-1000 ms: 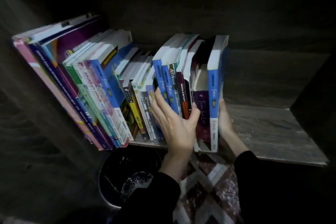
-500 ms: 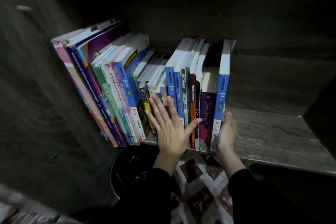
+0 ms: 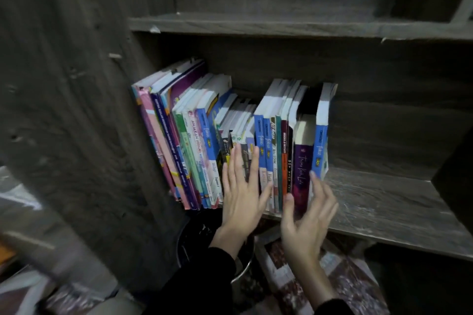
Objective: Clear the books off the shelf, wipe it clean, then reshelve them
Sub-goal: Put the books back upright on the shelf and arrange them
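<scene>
Books [image 3: 204, 135] stand in a row at the left end of the wooden shelf [image 3: 384, 199], spines out. The tall ones lean against the bookcase's left side panel [image 3: 102, 135], a clutch of shorter ones sits in the middle, and more tall ones follow to the right. The right half of the shelf is bare board.

The left hand [image 3: 240, 202] lies flat on the spines of the shorter books, fingers straight and close together, the thumb angled out across the blue spines beside them.

The right hand [image 3: 304, 225] is at the right end of the row. Its thumb sits low by the purple book [image 3: 302, 169], one fingertip touches the spine of the last blue book [image 3: 321, 140], and the other fingers spread, slightly bent, just past that book's outer side. The hand is blurred, so I cannot tell whether it has a grip on those two books or only brackets them.

Black sleeves [image 3: 204, 284] cover both forearms. Below the shelf's front edge sits a dark round bin [image 3: 192, 240], next to a patterned floor covering [image 3: 345, 284]. Another shelf board [image 3: 281, 27] runs above the books.
</scene>
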